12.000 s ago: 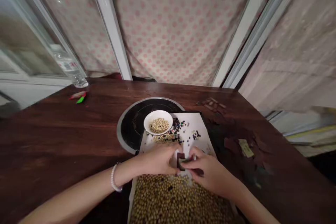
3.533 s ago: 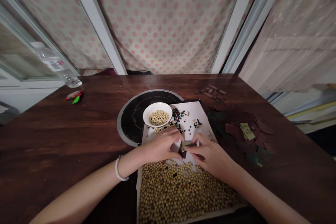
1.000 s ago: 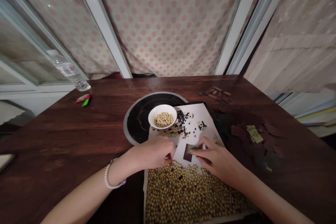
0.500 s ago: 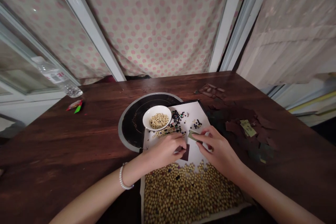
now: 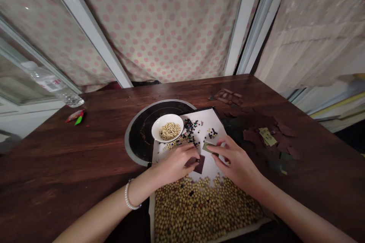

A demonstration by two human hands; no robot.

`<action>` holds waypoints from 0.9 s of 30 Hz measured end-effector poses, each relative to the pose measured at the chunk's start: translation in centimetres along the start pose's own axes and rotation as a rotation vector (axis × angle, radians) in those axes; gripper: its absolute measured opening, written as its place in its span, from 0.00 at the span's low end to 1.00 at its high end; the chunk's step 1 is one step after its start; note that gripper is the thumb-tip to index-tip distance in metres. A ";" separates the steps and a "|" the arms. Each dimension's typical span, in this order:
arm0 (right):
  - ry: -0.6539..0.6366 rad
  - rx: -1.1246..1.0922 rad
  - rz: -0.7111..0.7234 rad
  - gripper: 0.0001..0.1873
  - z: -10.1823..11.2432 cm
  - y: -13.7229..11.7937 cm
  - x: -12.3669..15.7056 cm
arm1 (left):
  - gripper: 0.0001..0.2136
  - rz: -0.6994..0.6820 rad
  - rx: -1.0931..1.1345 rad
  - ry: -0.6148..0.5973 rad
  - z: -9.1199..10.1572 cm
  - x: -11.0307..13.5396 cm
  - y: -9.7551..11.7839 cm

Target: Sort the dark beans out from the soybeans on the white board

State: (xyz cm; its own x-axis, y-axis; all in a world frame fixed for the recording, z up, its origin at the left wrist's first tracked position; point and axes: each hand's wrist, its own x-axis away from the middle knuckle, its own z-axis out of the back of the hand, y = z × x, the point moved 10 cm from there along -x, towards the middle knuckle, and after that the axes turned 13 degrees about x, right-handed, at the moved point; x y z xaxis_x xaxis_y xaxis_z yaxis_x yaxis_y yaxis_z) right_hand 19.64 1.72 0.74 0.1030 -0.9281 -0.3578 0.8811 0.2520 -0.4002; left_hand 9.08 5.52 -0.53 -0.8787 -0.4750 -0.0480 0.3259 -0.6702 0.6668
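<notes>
My left hand [image 5: 176,164] rests on a white sheet [image 5: 212,171], its curled fingertips at the edge of a dark brown square [image 5: 200,164]. I cannot tell whether those fingertips hold anything. My right hand [image 5: 236,157] pinches a small olive-green paper piece [image 5: 208,147] between thumb and forefinger, just beyond the square. Dark beads [image 5: 189,129] and some pale soybeans lie scattered on the sheet's far part. Nearer me, a tray of soybeans [image 5: 205,209] spreads below both hands. A white bowl [image 5: 167,118] of soybeans stands at the sheet's far left corner.
A round black plate with a metal rim [image 5: 139,140] lies under the sheet's left side on a dark wooden table [image 5: 57,155]. Brown paper scraps [image 5: 256,136] and a yellowish slip [image 5: 267,136] lie right. A plastic bottle [image 5: 51,85] stands beyond the far left.
Across the earlier frames, the olive-green piece has moved off the dark square toward the far right, still in my right hand. My left hand has shifted slightly, leaving more of the square showing.
</notes>
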 end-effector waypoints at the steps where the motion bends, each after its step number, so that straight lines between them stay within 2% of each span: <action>1: -0.004 -0.003 0.002 0.16 0.0 0.0 0.0 | 0.07 -0.004 0.014 0.013 0.2 0.0 0.1; 5: -0.001 -0.018 -0.009 0.16 0.0 0.1 0.1 | 0.07 0.004 0.086 0.074 0.9 0.0 0.1; 8: 0.019 -0.040 -0.033 0.17 0.2 0.3 0.1 | 0.12 0.021 0.169 0.135 1.5 0.3 0.1; 10: 0.036 -0.058 -0.042 0.18 0.4 0.4 0.2 | 0.18 0.032 0.221 0.155 1.7 0.5 0.1; 13: 0.034 -0.064 -0.019 0.17 0.4 0.1 0.2 | 0.31 0.067 0.261 0.111 1.1 0.6 -0.1; 15: -0.012 -0.052 0.033 0.16 0.0 -0.6 0.2 | 0.43 0.096 0.267 0.067 0.5 0.6 -0.5; 17: -0.105 -0.030 0.122 0.15 -1.0 -1.7 0.2 | 0.50 0.101 0.275 0.037 0.1 0.5 -0.8; 21: -0.278 0.035 0.225 0.17 -3.1 -3.3 0.3 | 0.48 0.047 0.270 0.012 -0.2 0.3 -0.7; 27: -0.347 0.062 0.186 0.17 -4.1 -3.1 0.3 | 0.45 -0.020 0.240 0.013 -0.3 0.3 -0.1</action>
State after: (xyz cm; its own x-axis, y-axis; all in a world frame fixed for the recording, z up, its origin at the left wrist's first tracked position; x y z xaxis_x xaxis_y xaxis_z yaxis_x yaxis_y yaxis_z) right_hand 15.06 1.80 -1.55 0.4040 -0.9083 -0.1083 0.8578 0.4173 -0.3000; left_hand 8.93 5.28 -0.86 -0.8789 -0.4717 -0.0712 0.2154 -0.5256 0.8230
